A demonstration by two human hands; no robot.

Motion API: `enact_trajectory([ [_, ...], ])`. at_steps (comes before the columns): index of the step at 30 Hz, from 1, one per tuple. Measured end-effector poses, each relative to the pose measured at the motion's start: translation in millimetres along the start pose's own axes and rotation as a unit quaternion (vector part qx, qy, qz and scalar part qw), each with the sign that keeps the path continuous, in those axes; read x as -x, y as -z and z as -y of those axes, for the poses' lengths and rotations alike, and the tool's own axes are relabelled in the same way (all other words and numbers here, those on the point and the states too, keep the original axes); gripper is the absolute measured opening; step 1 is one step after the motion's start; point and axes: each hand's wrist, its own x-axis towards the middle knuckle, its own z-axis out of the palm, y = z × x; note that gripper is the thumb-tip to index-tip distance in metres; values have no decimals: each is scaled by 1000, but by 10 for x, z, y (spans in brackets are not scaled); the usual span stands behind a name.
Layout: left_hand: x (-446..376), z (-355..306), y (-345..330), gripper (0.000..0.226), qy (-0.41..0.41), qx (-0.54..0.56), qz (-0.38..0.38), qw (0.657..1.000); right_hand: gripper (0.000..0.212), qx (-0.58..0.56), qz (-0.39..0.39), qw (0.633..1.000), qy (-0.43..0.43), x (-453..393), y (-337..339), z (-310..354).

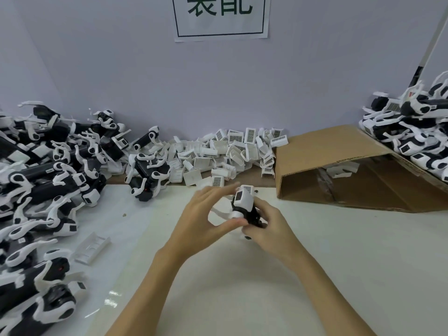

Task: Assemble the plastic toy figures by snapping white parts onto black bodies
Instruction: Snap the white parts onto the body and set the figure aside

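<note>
A black toy body with a white cap part [243, 202] is held upright above the middle of the table. My right hand [269, 229] grips its black lower end from the right. My left hand [206, 214] is beside it on the left, thumb pressing near the white base, the other fingers stretched out and blurred. A heap of loose white parts [225, 154] lies along the back wall. Black-and-white figures [48, 166] are piled on the left, and another pile of figures [417, 127] sits at the right.
A cardboard box [344, 166] lies on its side at the right, its open side toward me. A single white part [93, 243] lies on the table at the left. A paper sign [220, 18] hangs on the wall.
</note>
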Motion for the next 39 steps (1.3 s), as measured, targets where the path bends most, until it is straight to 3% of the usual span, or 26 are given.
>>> enact_trajectory([
  [4, 4, -24, -25, 74, -1, 45, 47, 998, 52, 33, 5, 999, 14, -17, 72, -50],
  [7, -18, -96, -77, 54, 25, 43, -3, 999, 54, -8, 15, 1000, 0, -34, 83, -62],
  [9, -32, -109, -68, 39, 79, 74, -69, 992, 52, -76, 6, 997, -9, -54, 91, -58],
  [11, -60, -114, 6, 41, 184, 167, -108, 963, 43, -111, -1, 994, -12, -69, 101, -27],
  [14, -80, -72, 89, 54, 283, 277, -99, 913, 49, -113, -2, 993, -24, -59, 81, 8],
  [17, -85, -88, 83, 58, 301, 281, -91, 907, 52, -118, 17, 992, -39, -41, 83, -14],
  [20, -87, -146, 62, 53, 270, 263, -102, 921, 44, -232, 73, 968, -64, -53, 151, -39],
  [23, -48, -198, 22, 49, 169, 178, -116, 962, 50, -429, 131, 890, -83, -47, 170, -37],
  [26, -28, -253, -5, 53, 81, 109, -110, 985, 57, -519, 102, 842, -101, -67, 156, -98],
  [29, 3, -304, -64, 43, 75, 136, -85, 984, 65, -531, 80, 836, -112, -94, 152, -119],
  [33, -34, -344, -93, 37, 160, 246, -65, 954, 62, -502, 72, 854, -118, -100, 172, -135],
  [37, -95, -192, -12, 52, 284, 347, -41, 893, 49, -467, 29, 877, -108, -114, 169, -116],
  [39, -116, -133, -8, 67, 362, 397, -57, 841, 45, -430, 8, 897, -98, -119, 137, -104],
])
